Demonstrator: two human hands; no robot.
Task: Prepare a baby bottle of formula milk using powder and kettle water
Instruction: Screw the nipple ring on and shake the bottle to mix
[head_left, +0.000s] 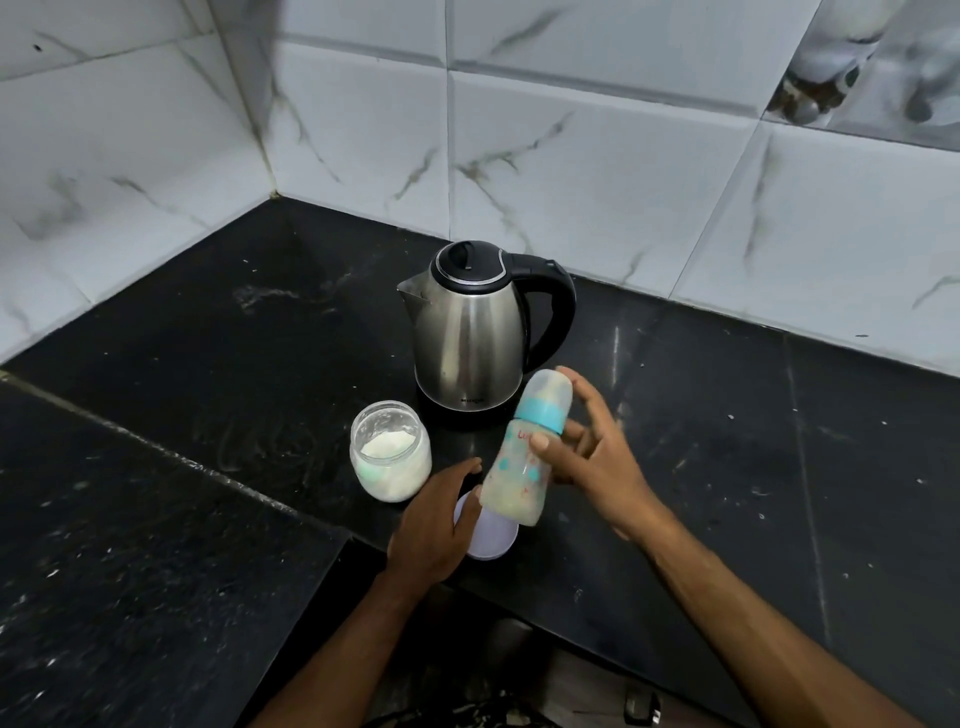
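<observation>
Right hand (597, 457): grips the capped baby bottle (524, 452), tilted.
Left hand (436, 525): fingers loose, resting on a white lid (493, 538).
Powder jar (390, 449): just beyond left hand.

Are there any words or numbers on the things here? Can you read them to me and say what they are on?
Baby bottle: red letters near the right hand's thumb, starting "Lu"; the thumb hides the rest.
Kettle: a small brand mark low on the steel body, too small to read.
Powder jar: no words that I can see.
White lid under the left hand: no words showing.
</observation>
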